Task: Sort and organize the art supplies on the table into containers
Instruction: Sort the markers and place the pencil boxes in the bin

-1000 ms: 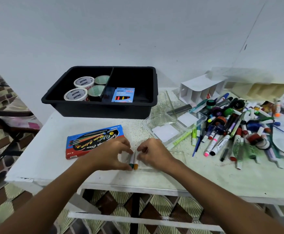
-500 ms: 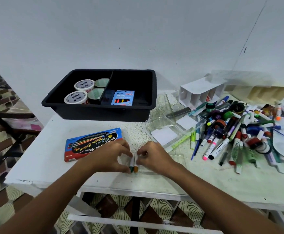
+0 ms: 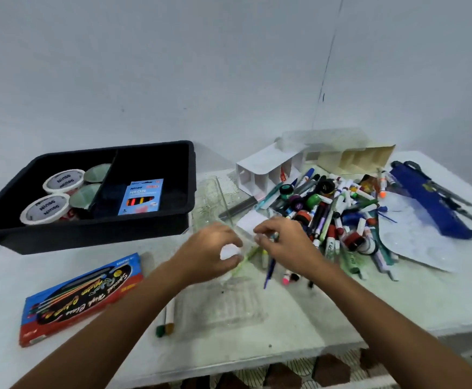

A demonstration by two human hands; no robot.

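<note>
Single head-worn wide-angle view, looking forward and down across the pale speckled tabletop (image 3: 341,310) toward the plain grey-white wall (image 3: 229,66). Close range: forearms enter from the bottom edge. Edges show fisheye bend.

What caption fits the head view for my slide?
Both hands, left hand and right hand, reach over the clear container beside the marker pile; black bin at left.
</note>
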